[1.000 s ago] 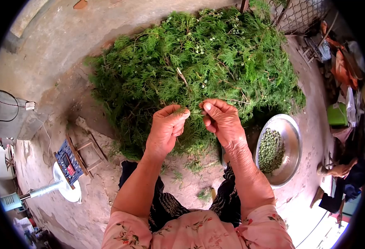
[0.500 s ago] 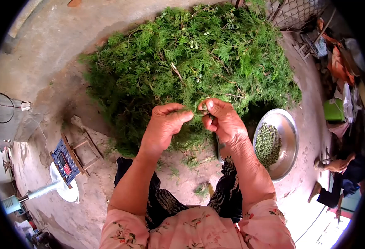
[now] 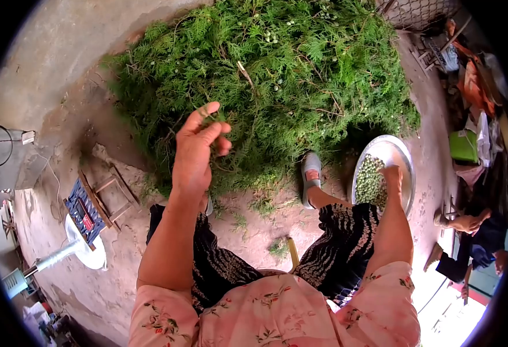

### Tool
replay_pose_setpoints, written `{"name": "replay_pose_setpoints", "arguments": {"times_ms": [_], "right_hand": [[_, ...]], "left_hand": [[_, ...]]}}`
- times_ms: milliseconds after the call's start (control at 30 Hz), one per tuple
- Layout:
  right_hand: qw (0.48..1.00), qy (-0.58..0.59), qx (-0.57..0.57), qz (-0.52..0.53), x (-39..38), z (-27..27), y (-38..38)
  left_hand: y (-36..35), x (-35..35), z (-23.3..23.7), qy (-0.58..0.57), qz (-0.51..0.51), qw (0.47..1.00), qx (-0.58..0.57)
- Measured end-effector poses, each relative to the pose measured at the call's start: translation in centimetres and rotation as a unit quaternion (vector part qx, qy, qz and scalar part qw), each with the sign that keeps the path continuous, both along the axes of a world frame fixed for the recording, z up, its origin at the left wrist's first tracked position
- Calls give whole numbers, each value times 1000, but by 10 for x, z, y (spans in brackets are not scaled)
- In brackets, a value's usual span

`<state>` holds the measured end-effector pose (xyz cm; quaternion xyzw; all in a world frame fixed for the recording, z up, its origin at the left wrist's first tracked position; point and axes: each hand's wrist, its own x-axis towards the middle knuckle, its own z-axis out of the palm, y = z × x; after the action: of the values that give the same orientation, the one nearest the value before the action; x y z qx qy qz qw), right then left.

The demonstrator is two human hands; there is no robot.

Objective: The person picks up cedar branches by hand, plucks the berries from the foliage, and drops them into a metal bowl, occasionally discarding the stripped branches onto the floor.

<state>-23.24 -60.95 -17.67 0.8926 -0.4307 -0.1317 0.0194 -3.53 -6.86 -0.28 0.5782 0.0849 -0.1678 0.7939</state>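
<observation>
My left hand (image 3: pixel 199 136) is raised over the near side of a big heap of green cypress branches (image 3: pixel 323 75), its fingers curled around a small cypress sprig (image 3: pixel 210 119). Over on the right, my right hand (image 3: pixel 392 176) reaches down into a wide metal basin (image 3: pixel 405 156), over the small green cones (image 3: pixel 369 179) that cover its left part. Its fingertips are mostly hidden from this angle.
My shoe (image 3: pixel 311 173) rests between heap and basin. At left stand a small stool with a woven seat (image 3: pixel 83 214) and a fan with a white round base (image 3: pixel 95 254). Bags and a green container (image 3: pixel 464 147) line the right side, where another person (image 3: pixel 476 246) sits.
My hands have parted from a shared pinch over the heap. The right one has moved down into the basin, the left one up and left. My view has shifted slightly.
</observation>
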Motion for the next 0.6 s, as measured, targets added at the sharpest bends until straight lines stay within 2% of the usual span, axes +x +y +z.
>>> {"name": "replay_pose_setpoints", "arguments": {"times_ms": [33,100,200,233,267,300,333,367,400,433,500,600], "right_hand": [[1000,4,2,2,-10,2,-1],[992,-72,4,-102,-20,13,0],[989,-111,-41,-92,-5,34,27],[985,-64,-158,37,-19,-21,-17],[979,-99,-157,80,-2,-22,-1],[969,-154,-124,150,23,-5,34],[981,-92,-89,145,58,26,81],[952,-236,-9,194,76,8,94],[924,-306,195,122,100,12,128],[880,-330,336,59,119,22,171],[814,-297,493,78,144,21,231],[795,-216,562,75,179,4,297]], "left_hand": [[5,3,0,-9,30,999,16],[13,9,4,6,89,995,47],[29,17,-1,-7,139,990,17],[33,19,1,1,136,991,10],[36,21,2,8,134,991,2],[37,22,3,2,132,991,13],[37,23,6,2,135,991,13],[35,23,11,20,164,986,-1],[34,22,15,41,194,980,-14],[34,22,19,44,196,979,-12],[36,23,21,36,228,973,4],[46,25,15,15,216,976,13]]}}
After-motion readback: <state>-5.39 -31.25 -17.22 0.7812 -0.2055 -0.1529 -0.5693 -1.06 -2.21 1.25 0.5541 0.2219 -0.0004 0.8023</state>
